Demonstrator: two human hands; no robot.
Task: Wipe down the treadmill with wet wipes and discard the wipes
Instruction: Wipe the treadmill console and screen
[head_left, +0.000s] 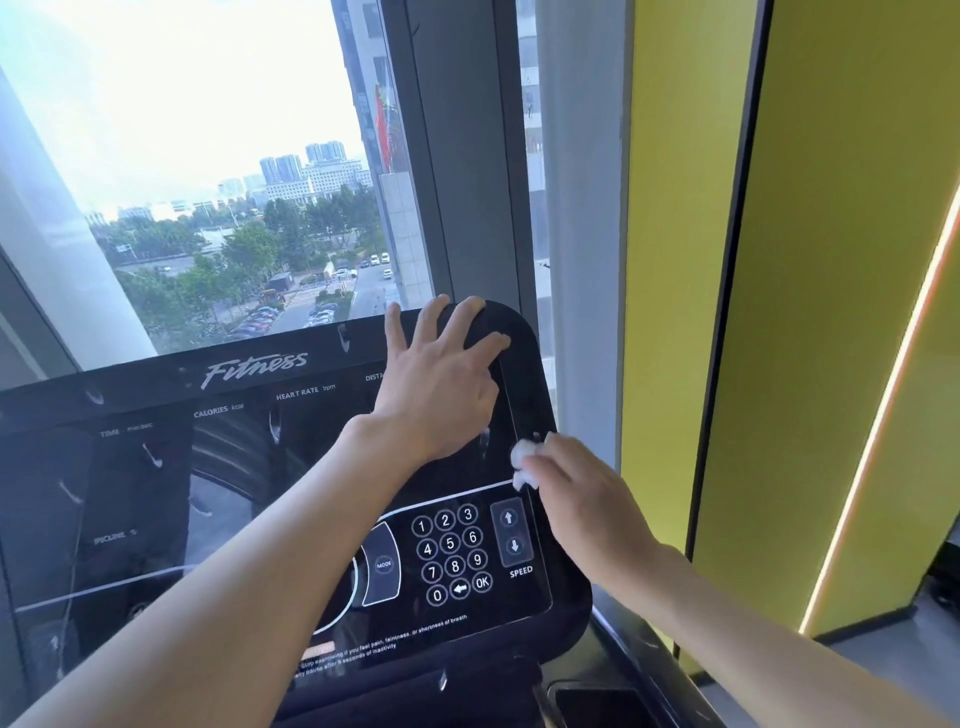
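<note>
Console (156, 519) shows smears, so wiping looks mid-job, with discarding not yet done. Left hand (441, 384) lies flat, fingers spread, on its two o'clock corner. Right hand (582, 493) works the three o'clock edge, fingers pinching the wipe (522, 457).

1. Treadmill console (524, 332): glossy black, white lettering, thin white dividing line.
2. Wet wipe (522, 453): white.
3. Keypad (451, 552): white digits in white-outlined circles on black.
4. Speed buttons (510, 531): grey, white arrows.
5. Wall panel (831, 260): yellow-green, black edging.
6. Light strip (877, 431): orange-white glow.
7. Window frame (457, 156): dark grey.
</note>
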